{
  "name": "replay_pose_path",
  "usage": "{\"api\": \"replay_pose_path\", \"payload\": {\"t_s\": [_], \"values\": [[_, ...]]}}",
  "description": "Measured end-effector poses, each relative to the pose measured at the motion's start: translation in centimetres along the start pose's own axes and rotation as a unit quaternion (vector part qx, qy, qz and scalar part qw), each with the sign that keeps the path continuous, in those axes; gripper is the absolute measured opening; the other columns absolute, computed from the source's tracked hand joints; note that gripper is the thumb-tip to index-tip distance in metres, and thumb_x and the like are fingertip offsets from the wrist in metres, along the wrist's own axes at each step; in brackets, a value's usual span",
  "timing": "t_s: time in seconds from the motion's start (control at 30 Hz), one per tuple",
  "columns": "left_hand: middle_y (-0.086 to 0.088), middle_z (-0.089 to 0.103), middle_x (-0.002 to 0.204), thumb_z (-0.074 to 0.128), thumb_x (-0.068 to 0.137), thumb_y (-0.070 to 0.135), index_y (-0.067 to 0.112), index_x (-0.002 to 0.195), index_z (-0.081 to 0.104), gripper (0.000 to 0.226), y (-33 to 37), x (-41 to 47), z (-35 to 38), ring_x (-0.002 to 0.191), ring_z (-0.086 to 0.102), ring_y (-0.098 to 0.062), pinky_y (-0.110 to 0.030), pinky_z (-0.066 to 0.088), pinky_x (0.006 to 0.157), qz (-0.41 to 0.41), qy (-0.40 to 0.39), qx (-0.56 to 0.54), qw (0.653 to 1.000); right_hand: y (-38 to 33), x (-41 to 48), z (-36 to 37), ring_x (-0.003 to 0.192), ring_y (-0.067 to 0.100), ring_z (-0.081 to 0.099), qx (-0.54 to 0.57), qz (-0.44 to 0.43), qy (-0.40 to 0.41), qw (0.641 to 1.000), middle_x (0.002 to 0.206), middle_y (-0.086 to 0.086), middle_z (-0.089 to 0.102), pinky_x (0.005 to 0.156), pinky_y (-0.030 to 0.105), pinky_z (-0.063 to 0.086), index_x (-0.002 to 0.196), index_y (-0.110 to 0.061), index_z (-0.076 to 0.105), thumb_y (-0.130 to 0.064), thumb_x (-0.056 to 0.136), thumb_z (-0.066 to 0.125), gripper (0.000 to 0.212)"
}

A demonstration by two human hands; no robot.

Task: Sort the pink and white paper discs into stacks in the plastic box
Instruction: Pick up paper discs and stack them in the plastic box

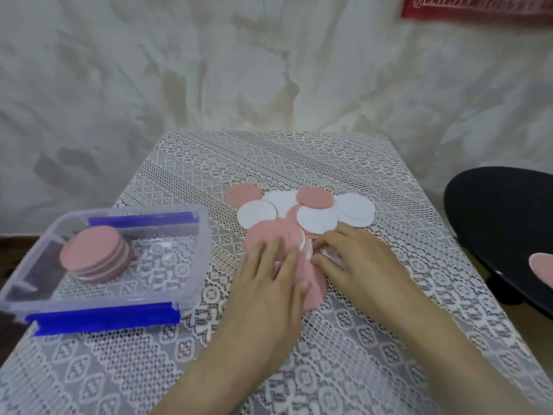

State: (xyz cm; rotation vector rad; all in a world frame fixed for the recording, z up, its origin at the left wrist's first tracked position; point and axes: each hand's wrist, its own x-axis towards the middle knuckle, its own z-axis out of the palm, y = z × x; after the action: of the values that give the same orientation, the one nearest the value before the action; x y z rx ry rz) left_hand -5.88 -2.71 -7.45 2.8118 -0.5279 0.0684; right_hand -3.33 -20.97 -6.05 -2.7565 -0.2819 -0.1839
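A loose pile of pink and white paper discs (302, 217) lies in the middle of the lace-covered table. My left hand (269, 283) lies flat with straight fingers on the pink discs at the pile's near side. My right hand (356, 262) sits beside it, fingertips curled and pinching the edge of a white disc (306, 250). The clear plastic box (191, 259) with blue clips stands at the left. A stack of pink discs (94, 253) sits in its left part; the box's right part holds nothing.
The table (344, 163) backs onto a draped white sheet. A black round stool (505, 223) stands at the right with one pink disc (543, 266) on it. The box overhangs the table's left edge a little.
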Motion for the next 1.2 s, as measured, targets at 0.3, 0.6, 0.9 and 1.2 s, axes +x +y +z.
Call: {"api": "replay_pose_path", "payload": {"t_s": [0.3, 0.6, 0.9, 1.2], "values": [[0.003, 0.029, 0.162, 0.041, 0.105, 0.034, 0.02, 0.155, 0.034, 0.053, -1.6, -2.7, -0.2, 0.151, 0.02, -0.015, -0.035, 0.02, 0.124, 0.017, 0.039, -0.088, 0.995, -1.1, -2.5, -0.9, 0.11, 0.012, 0.053, 0.019, 0.024, -0.039, 0.999, 0.118, -0.013, 0.057, 0.09, 0.034, 0.045, 0.124, -0.033, 0.064, -0.064, 0.089, 0.058, 0.047], [0.015, 0.024, 0.161, 0.045, 0.096, 0.059, 0.027, 0.158, 0.026, 0.073, -2.8, -4.2, -0.4, 0.147, 0.02, -0.003, -0.018, 0.015, 0.117, 0.022, 0.046, -0.049, 0.997, -1.9, -2.7, -1.3, 0.086, 0.009, 0.057, 0.099, 0.07, -0.046, 0.992, 0.094, -0.013, 0.059, 0.073, 0.032, 0.046, 0.095, -0.03, 0.057, -0.047, 0.082, 0.077, 0.029], [0.005, 0.037, 0.157, 0.048, 0.091, 0.061, 0.02, 0.151, 0.042, 0.073, -2.5, -1.1, 0.1, 0.145, 0.031, -0.014, -0.029, 0.027, 0.118, 0.053, 0.062, -0.059, 0.995, 0.9, -1.5, -1.0, 0.073, 0.018, 0.062, 0.191, 0.125, -0.011, 0.974, 0.076, -0.004, 0.065, 0.072, 0.041, 0.053, 0.083, -0.025, 0.055, -0.037, 0.09, 0.071, 0.021], [0.02, 0.059, 0.126, 0.054, 0.093, 0.057, 0.03, 0.131, 0.063, 0.047, -2.1, -2.8, -1.1, 0.116, 0.047, -0.003, -0.013, 0.033, 0.095, 0.037, 0.096, -0.122, 0.987, -0.1, -3.0, -1.3, 0.048, 0.016, 0.056, 0.383, 0.105, -0.073, 0.915, 0.06, -0.001, 0.061, 0.043, 0.028, 0.045, 0.091, -0.012, 0.064, -0.014, 0.098, 0.065, 0.007]]}}
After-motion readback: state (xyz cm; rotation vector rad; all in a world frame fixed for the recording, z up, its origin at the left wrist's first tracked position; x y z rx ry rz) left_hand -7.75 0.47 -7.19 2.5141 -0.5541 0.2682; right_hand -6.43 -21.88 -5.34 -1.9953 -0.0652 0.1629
